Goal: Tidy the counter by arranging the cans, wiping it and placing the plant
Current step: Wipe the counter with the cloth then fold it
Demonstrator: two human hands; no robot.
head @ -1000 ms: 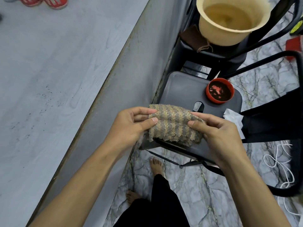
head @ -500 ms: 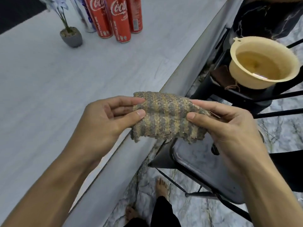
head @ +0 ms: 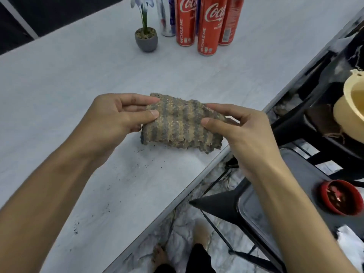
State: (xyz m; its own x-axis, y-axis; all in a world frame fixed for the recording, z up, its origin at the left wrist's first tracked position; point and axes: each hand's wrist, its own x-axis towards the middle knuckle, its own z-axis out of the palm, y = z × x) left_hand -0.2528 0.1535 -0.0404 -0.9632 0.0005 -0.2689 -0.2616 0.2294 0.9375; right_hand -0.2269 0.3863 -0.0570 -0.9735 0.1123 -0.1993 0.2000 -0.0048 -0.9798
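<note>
A: Now the striped cloth (head: 181,123) is held above the counter (head: 78,85), further in from its edge than before!
B: Yes, left hand (head: 110,119) and right hand (head: 242,133) both pinch it, thumbs in front. Far back stand the cans (head: 208,26) and plant (head: 146,36).

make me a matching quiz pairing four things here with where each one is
Things:
1 striped cloth
2 potted plant
3 red bowl
4 beige basin

Places:
a on the black stool seat
b pinched between left hand and right hand
c on the counter, left of the Coca-Cola cans
d cut off at the picture's right edge

Pairs: 1-b, 2-c, 3-a, 4-d
</note>
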